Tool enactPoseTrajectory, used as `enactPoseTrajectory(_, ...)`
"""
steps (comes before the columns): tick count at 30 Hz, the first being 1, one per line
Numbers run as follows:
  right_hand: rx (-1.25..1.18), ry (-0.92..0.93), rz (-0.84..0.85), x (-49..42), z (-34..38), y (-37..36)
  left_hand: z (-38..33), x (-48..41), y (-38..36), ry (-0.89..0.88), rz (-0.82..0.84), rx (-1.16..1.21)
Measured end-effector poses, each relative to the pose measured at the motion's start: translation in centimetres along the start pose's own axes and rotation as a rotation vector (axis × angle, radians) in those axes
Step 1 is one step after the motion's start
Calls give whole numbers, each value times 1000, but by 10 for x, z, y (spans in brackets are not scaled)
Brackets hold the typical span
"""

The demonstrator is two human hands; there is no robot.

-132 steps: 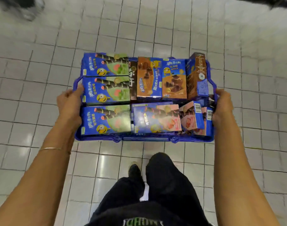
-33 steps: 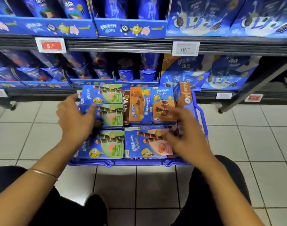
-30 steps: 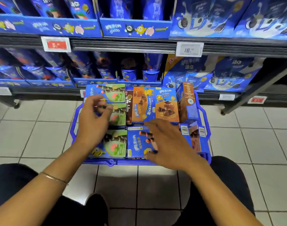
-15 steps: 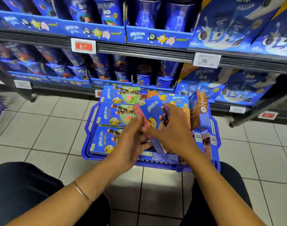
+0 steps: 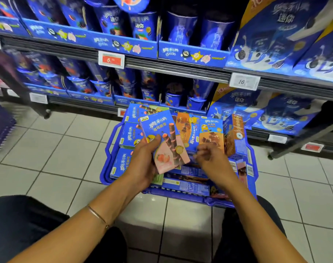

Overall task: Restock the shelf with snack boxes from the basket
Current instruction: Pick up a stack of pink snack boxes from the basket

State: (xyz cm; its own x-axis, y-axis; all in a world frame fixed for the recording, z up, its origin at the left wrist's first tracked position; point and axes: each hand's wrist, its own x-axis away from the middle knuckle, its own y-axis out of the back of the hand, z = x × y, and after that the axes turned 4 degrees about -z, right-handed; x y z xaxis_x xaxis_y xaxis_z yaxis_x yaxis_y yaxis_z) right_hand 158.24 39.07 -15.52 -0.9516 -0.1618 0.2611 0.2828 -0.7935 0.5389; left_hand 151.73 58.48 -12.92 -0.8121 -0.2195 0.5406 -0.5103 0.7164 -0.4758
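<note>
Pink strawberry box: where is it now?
The box is mid-frame in the head view, held by the left hand above the blue basket, beside the right hand.

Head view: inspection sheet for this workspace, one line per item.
Surface: tile floor; basket sits on it.
Job's things: basket full of boxes; pink box held above it; shelf stocked with cups.
Clutter: nothing seen.
Hands: left hand grips pink box; right hand over basket, fingers loosely curled, holding nothing.
Cables: nothing seen.
Surroundings: price tags on shelf rails; dark trousers at bottom.
</note>
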Motion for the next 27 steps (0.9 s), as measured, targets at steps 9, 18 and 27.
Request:
enactPoseTrajectory(9,699,303,117,6,-21,-26,-4,0,14,95,9,106)
enactPoseTrajectory(18,818,381,66,7,-25,-30,-8,1,14,70,-45,103)
enactPoseTrajectory(27,350,298,-37,18,4,12,-44,3,15,-120,-53,30)
